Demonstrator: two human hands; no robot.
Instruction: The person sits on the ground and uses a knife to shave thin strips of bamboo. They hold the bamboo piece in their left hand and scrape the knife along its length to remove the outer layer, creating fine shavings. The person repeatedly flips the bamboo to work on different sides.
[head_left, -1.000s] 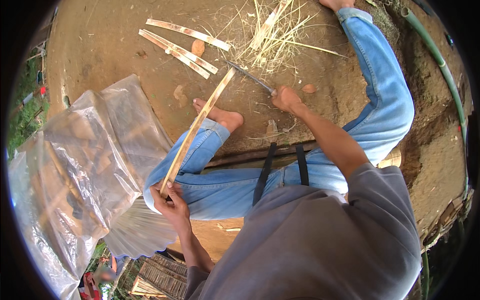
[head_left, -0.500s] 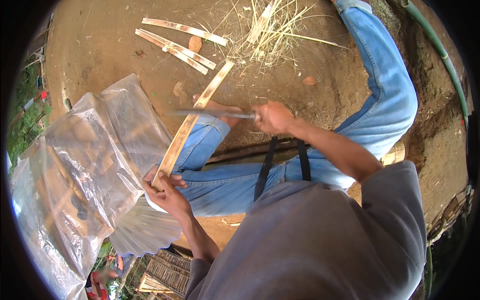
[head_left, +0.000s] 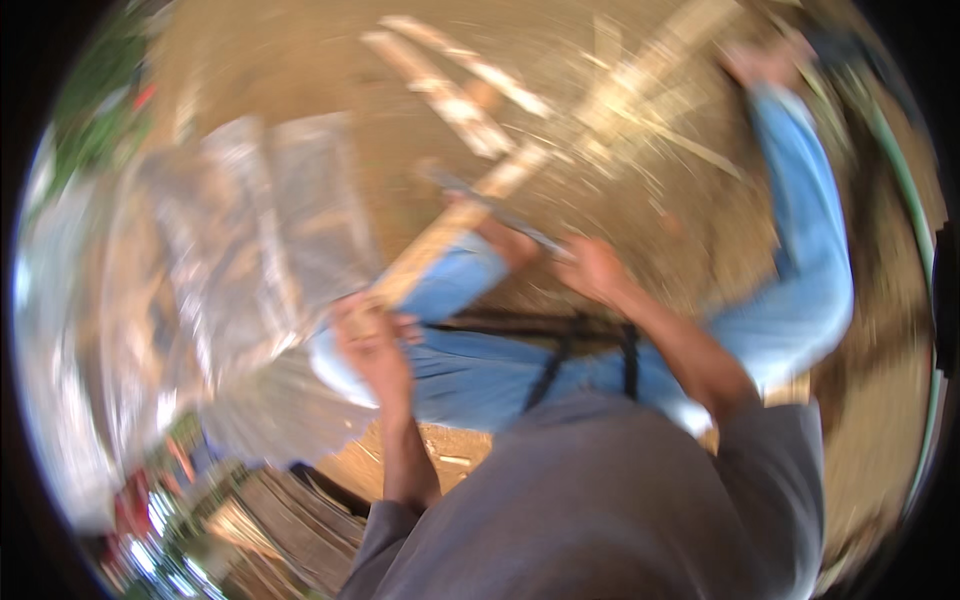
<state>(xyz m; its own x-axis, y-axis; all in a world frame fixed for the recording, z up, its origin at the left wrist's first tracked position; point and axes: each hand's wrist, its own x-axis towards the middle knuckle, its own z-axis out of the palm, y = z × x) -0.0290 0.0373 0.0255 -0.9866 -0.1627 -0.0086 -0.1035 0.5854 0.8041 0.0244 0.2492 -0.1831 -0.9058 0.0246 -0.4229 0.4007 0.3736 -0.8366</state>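
Observation:
My left hand (head_left: pixel 372 340) is closed round the near end of a long flat bamboo strip (head_left: pixel 432 248). The strip slants up and to the right, over my jeans-clad left leg and bare foot. In my right hand (head_left: pixel 596 270) is the handle of a knife with a long dark blade (head_left: pixel 525 228). That blade lies across the strip's upper half, its tip sticking out past the strip's left side. Motion smears the picture, so how deep the edge sits in the bamboo cannot be told.
More split bamboo strips (head_left: pixel 440 95) lie on the brown ground ahead. To their right is a heap of pale shavings (head_left: pixel 640 115). Clear plastic sheeting (head_left: pixel 240 230) stands at my left. A green pole or hose (head_left: pixel 900 170) curves along the far right.
The whole view has swung and blurred, with strip, hands and knife appearing further right. The blade, nearly level before, now slopes down to the right. Both hands keep their holds.

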